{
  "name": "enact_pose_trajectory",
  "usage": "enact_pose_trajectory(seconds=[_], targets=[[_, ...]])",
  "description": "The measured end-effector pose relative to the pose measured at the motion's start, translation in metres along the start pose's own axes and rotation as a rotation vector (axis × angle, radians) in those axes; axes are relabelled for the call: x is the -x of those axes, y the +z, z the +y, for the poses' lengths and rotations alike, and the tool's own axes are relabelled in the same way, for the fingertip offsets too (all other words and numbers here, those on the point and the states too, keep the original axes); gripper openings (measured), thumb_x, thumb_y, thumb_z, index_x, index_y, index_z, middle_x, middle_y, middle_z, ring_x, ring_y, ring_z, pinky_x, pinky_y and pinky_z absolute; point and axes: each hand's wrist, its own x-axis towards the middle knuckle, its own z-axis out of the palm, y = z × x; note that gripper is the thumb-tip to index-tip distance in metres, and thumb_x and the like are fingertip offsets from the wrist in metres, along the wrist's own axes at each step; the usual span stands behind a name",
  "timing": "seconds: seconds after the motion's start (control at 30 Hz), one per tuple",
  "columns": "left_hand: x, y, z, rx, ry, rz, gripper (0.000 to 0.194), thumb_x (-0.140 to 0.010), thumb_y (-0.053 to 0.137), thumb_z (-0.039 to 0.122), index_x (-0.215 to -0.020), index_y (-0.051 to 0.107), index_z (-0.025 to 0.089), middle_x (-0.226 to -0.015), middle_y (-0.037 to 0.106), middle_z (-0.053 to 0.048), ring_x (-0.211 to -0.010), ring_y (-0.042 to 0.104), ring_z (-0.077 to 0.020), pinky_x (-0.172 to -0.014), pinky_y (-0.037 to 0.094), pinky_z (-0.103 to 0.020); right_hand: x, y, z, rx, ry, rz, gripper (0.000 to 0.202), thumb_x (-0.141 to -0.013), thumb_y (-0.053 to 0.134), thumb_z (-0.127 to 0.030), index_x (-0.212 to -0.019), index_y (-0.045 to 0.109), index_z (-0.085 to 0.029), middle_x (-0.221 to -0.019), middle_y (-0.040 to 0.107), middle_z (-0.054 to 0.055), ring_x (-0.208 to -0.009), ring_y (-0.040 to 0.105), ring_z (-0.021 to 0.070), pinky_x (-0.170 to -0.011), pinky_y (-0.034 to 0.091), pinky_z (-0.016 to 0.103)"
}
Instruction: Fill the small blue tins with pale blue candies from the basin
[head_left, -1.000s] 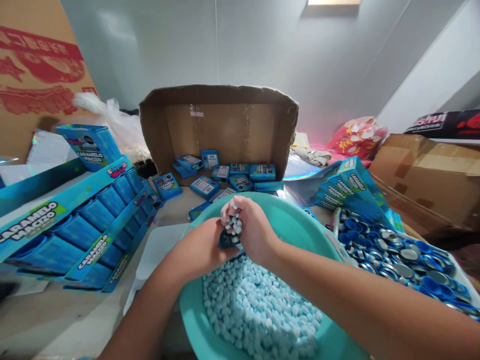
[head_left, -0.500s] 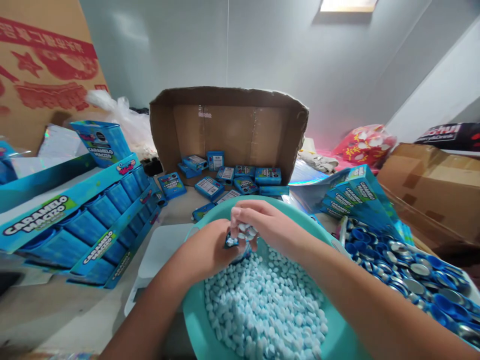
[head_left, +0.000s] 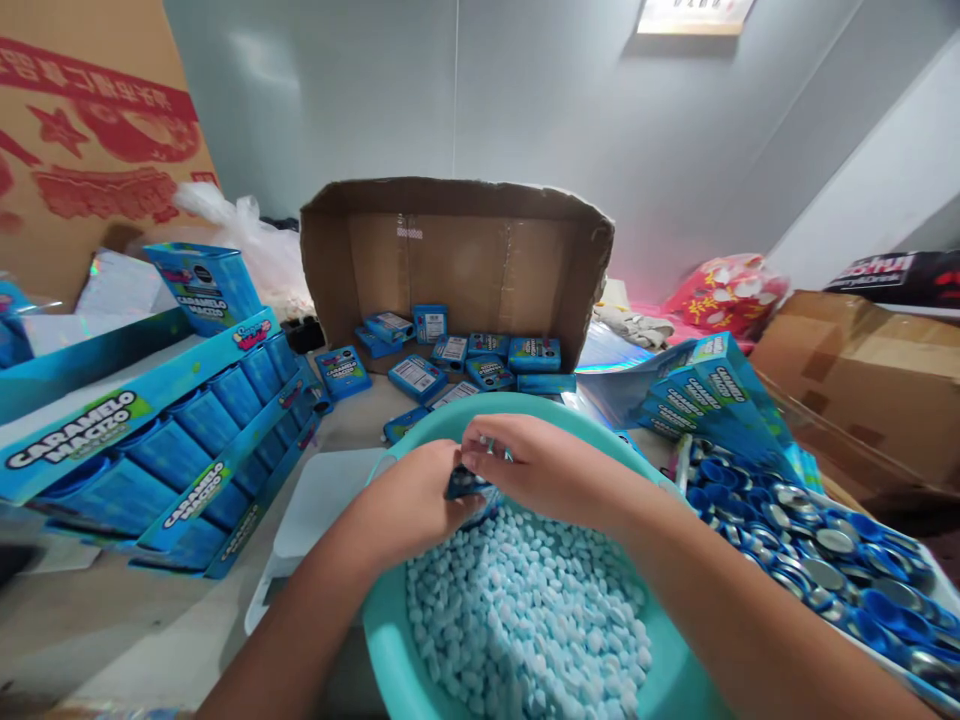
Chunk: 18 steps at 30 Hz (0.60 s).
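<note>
Over the teal basin, my left hand is closed around a small dark-blue container, partly hidden by the fingers. My right hand is right above and against it, its curled fingers at the container's opening. A few pale candies show between those fingers; how many it holds is hidden. Below both hands lies a deep heap of loose pale-blue candies in the basin.
A white scale stands left of the basin, beside display trays of blue cartons. Behind, small blue boxes lie in and before an open cardboard box. At right, a white tray holds many blue-and-silver lids.
My right hand has tipped lower onto the container, and fewer candies show in its fingers. My left hand stays nearly in place.
</note>
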Motion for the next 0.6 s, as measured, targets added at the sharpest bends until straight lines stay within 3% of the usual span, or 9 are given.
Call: enact_pose_trajectory(seconds=[0.3,0.4,0.6], targets=[[0.0002,-0.0007,0.0026,0.006,-0.019,-0.009,0.028,-0.083,0.064,0.039,-0.107,0.069,0.024,-0.109,0.073,-0.006,-0.103,0.067,-0.0291,-0.090,0.050,-0.035,0.0000,0.0025,0.0009,0.035,0.079,-0.022,0.012,-0.087,0.056,-0.021,-0.087,0.067,-0.024,-0.082,0.068,0.002,-0.069,0.054,0.0163,-0.058,0.033,0.030],[0.0008,-0.0011,0.0031,0.009,-0.010,-0.022,0.029,-0.083,0.064,0.039,-0.108,0.067,0.024,-0.112,0.072,-0.006,-0.104,0.066,-0.0290,-0.089,0.050,-0.035,-0.0001,0.0026,0.0008,0.063,0.137,-0.070,0.012,-0.088,0.056,-0.025,-0.085,0.067,-0.024,-0.078,0.066,0.001,-0.065,0.052,0.0157,-0.055,0.031,0.030],[0.0021,0.0002,0.0008,-0.010,0.010,-0.019,0.027,-0.082,0.065,0.035,-0.107,0.066,0.025,-0.113,0.071,-0.005,-0.106,0.065,-0.0278,-0.091,0.049,-0.035,0.0001,0.0007,0.0013,0.057,0.116,-0.179,0.034,-0.097,0.046,-0.039,-0.071,0.057,-0.021,-0.069,0.058,0.000,-0.063,0.046,0.0141,-0.056,0.029,0.031]])
